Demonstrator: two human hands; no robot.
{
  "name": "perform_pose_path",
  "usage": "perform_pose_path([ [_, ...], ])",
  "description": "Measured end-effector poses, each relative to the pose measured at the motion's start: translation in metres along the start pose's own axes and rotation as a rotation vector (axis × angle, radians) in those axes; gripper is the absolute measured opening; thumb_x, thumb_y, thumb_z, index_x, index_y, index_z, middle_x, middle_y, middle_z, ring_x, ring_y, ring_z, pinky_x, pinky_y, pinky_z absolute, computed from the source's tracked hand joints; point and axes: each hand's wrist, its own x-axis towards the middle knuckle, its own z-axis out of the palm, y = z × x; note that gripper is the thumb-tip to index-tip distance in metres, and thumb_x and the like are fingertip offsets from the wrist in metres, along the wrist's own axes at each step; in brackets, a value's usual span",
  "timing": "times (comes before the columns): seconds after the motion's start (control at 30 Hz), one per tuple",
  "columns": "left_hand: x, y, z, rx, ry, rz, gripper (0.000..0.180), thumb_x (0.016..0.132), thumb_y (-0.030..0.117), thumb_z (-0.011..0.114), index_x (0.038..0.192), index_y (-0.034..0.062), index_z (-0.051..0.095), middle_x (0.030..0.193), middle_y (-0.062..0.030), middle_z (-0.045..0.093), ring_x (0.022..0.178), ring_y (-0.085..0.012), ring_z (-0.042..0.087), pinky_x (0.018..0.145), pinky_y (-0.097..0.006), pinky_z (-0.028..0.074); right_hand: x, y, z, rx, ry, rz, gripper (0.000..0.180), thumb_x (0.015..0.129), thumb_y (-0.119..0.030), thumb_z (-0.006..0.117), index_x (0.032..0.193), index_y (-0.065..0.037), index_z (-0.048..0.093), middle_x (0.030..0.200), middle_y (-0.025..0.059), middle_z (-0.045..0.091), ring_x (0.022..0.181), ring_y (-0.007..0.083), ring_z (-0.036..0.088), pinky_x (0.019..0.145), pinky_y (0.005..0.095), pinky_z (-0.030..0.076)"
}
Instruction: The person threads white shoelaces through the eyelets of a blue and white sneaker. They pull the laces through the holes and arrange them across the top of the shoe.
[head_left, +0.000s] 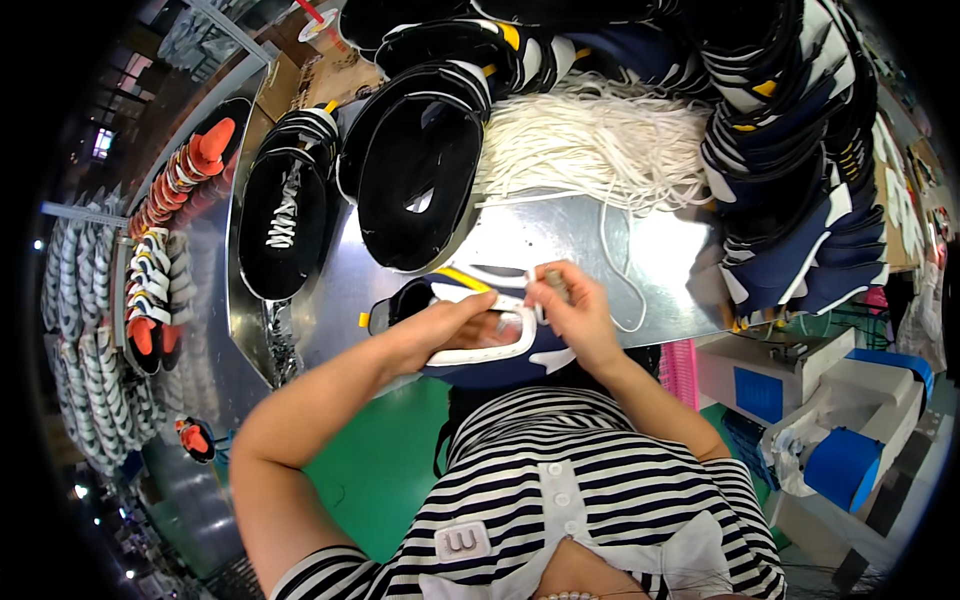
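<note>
A navy shoe upper [500, 371] with a white eyelet edging and a yellow strip lies at my waist, by the table's near edge. My left hand [465, 322] is closed on its white edging, fingers reaching inside the opening. At the far right corner of that edging, my right hand [570, 308] pinches with thumb and forefinger. Something small and tan shows among its fingers; what the fingertips hold is too small to tell. From the pile of white shoelaces [595, 145], one loose shoelace [632, 285] loops down beside my right hand.
Two black shoe uppers [285, 215] [415, 190] stand on the metal table [560, 228] at left. Tall stacks of navy uppers [790, 240] rise at right. A lidded cup [322, 35] sits at the far left. A white and blue machine [830, 430] stands at lower right.
</note>
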Motion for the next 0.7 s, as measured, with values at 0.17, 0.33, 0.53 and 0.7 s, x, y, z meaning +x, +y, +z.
perform_pose_path([
  [0.17,0.008,-0.011,0.012,-0.328,0.07,0.284,0.067,0.102,0.048,0.045,0.137,-0.0088,0.049,0.14,-0.0166,0.054,0.134,-0.0239,0.047,0.114,-0.035,0.033,-0.01,-0.027,-0.004,-0.029,-0.036,0.062,0.011,0.095,-0.013,0.064,0.101,-0.003,0.062,0.078,-0.0002,0.064,0.057,0.0002,0.043,0.05,0.0166,0.03],
  [0.33,0.008,-0.011,0.035,-0.415,-0.109,0.528,0.052,0.105,0.035,0.045,0.137,-0.0061,0.049,0.133,-0.0132,0.057,0.127,-0.0226,0.05,0.111,-0.033,0.034,0.001,-0.029,-0.007,0.016,-0.08,0.07,0.013,0.094,-0.018,0.063,0.094,-0.005,0.064,0.069,-0.0002,0.063,0.057,0.0004,0.042,0.05,0.0162,0.027],
  [0.53,0.023,-0.017,0.039,-0.569,-0.027,0.661,0.028,0.098,0.014,0.06,0.121,-0.0021,0.061,0.116,-0.0087,0.066,0.106,-0.0168,0.062,0.096,-0.03,0.047,-0.014,-0.035,-0.005,-0.117,-0.011,0.002,0.011,0.093,-0.014,0.065,0.093,-0.003,0.066,0.071,-0.0018,0.066,0.06,0.0011,0.05,0.053,0.0185,0.036],
  [0.7,0.018,-0.008,0.048,-0.629,0.048,0.63,0.029,0.097,0.018,0.063,0.117,-0.0028,0.063,0.111,-0.0087,0.067,0.104,-0.0163,0.063,0.095,-0.031,0.048,-0.02,-0.042,0.001,-0.304,0.053,-0.181,0.009,0.091,-0.012,0.066,0.093,-0.003,0.066,0.069,-0.0007,0.067,0.056,0.0014,0.052,0.049,0.0207,0.04],
])
